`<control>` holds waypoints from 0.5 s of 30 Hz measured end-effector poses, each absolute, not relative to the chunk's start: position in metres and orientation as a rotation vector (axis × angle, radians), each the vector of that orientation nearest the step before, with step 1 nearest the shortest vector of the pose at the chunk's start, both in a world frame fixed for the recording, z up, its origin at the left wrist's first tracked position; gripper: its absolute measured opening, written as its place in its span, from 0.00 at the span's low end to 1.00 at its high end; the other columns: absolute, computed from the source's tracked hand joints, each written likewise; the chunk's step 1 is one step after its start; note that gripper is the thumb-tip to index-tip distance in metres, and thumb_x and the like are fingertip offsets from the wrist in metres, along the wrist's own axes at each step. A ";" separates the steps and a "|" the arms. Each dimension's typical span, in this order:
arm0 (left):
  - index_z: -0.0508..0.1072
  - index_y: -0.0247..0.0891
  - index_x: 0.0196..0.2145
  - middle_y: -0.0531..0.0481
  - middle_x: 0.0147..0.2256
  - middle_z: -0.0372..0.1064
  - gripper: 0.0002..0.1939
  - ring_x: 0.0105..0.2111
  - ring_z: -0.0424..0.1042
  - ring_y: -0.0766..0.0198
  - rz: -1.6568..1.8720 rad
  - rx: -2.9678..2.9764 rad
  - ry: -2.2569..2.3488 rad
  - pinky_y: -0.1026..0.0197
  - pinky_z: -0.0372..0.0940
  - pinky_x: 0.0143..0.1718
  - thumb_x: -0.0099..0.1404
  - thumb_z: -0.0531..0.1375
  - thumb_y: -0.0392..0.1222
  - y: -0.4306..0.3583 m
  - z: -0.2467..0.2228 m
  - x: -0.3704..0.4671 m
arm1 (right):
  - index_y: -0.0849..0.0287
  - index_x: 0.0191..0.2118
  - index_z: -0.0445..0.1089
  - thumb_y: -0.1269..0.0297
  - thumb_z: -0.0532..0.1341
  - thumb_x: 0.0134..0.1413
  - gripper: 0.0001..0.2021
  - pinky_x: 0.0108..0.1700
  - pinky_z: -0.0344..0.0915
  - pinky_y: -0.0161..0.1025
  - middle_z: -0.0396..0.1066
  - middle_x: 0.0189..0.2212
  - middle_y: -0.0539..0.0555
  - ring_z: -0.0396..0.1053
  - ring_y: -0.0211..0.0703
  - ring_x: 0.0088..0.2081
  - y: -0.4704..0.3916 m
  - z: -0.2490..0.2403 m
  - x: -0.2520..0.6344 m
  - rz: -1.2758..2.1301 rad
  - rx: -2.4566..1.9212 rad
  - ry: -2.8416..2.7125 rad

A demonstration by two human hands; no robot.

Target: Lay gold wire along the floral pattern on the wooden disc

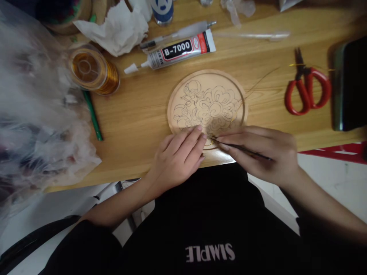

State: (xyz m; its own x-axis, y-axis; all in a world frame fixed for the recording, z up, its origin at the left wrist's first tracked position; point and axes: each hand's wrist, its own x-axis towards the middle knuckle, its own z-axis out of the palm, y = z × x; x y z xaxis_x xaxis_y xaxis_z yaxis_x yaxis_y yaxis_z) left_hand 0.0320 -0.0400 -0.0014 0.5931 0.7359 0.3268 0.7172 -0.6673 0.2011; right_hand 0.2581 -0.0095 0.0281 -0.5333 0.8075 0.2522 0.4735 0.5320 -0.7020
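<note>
A round wooden board point(183, 89) with a raised rim lies at the table's near edge, with flowers drawn on it in thin dark lines. My left hand point(179, 158) rests over its lower left part, fingers close together and gripping at the near rim; what lies under the fingertips is hidden. In my right hand point(263, 151) is a pair of dark tweezers point(243, 147), tips down on the board's lower part beside my left fingertips. A short curve of gold wire point(210, 143) shows at those tips. Another thin wire point(262, 79) sticks out past the board's right rim.
Above the board lie a B-7000 glue tube point(183, 51) and a pen point(186, 31). Red-handled pliers point(308, 89) and a dark phone point(351, 84) are at right. A gold wire spool point(107, 78), green stick point(93, 114), crumpled tissue point(117, 28) and plastic bags point(43, 114) crowd the left.
</note>
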 end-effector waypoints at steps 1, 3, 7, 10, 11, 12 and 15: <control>0.73 0.29 0.53 0.40 0.54 0.74 0.17 0.52 0.74 0.55 0.606 2.763 1.257 0.56 0.66 0.49 0.71 0.58 0.42 -0.040 -0.001 0.032 | 0.58 0.43 0.74 0.75 0.66 0.57 0.09 0.43 0.77 0.35 0.80 0.38 0.54 0.79 0.40 0.41 -0.011 0.028 0.257 0.775 -1.048 -2.190; 0.73 0.31 0.52 0.40 0.54 0.74 0.15 0.52 0.74 0.55 0.617 2.770 1.258 0.55 0.66 0.49 0.71 0.59 0.41 -0.040 -0.002 0.032 | 0.58 0.42 0.74 0.76 0.66 0.56 0.09 0.43 0.77 0.35 0.80 0.38 0.55 0.79 0.40 0.41 -0.013 0.028 0.253 0.780 -1.090 -2.155; 0.74 0.31 0.50 0.40 0.53 0.74 0.14 0.52 0.74 0.55 0.621 2.784 1.251 0.56 0.67 0.49 0.70 0.60 0.41 -0.040 -0.002 0.032 | 0.58 0.42 0.74 0.76 0.65 0.57 0.09 0.39 0.76 0.34 0.79 0.36 0.54 0.78 0.39 0.38 -0.016 0.027 0.247 0.795 -1.146 -2.095; 0.74 0.32 0.50 0.41 0.53 0.75 0.14 0.51 0.75 0.55 0.616 2.801 1.253 0.56 0.67 0.48 0.71 0.60 0.42 -0.039 -0.001 0.032 | 0.56 0.42 0.74 0.75 0.64 0.57 0.09 0.39 0.76 0.35 0.79 0.36 0.52 0.78 0.39 0.38 -0.017 0.027 0.245 0.823 -1.161 -2.073; 0.74 0.32 0.50 0.41 0.53 0.75 0.14 0.50 0.75 0.55 0.618 2.806 1.251 0.56 0.67 0.48 0.70 0.60 0.42 -0.039 -0.001 0.032 | 0.56 0.42 0.74 0.75 0.64 0.57 0.09 0.40 0.76 0.35 0.79 0.36 0.52 0.78 0.40 0.38 -0.017 0.028 0.245 0.828 -1.167 -2.067; 0.74 0.33 0.49 0.41 0.52 0.75 0.13 0.50 0.75 0.55 0.621 2.810 1.249 0.56 0.67 0.48 0.70 0.60 0.42 -0.039 -0.001 0.031 | 0.55 0.42 0.74 0.75 0.65 0.57 0.09 0.40 0.76 0.36 0.79 0.36 0.52 0.79 0.40 0.39 -0.017 0.029 0.246 0.830 -1.172 -2.059; 0.74 0.35 0.50 0.41 0.52 0.75 0.14 0.50 0.75 0.53 0.616 2.837 1.240 0.56 0.67 0.47 0.68 0.62 0.41 -0.040 0.001 0.032 | 0.56 0.43 0.74 0.75 0.66 0.56 0.10 0.42 0.76 0.36 0.79 0.38 0.53 0.78 0.41 0.41 -0.010 0.038 0.252 0.810 -1.138 -2.111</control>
State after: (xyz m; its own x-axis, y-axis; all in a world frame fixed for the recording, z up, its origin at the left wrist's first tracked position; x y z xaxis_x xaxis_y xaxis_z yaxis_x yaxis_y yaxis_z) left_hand 0.0319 -0.0403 0.0006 0.6153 0.7029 0.3569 0.7090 -0.6913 0.1393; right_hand 0.2523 -0.0103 0.0376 -0.4521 0.8654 0.2161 0.4986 0.4461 -0.7433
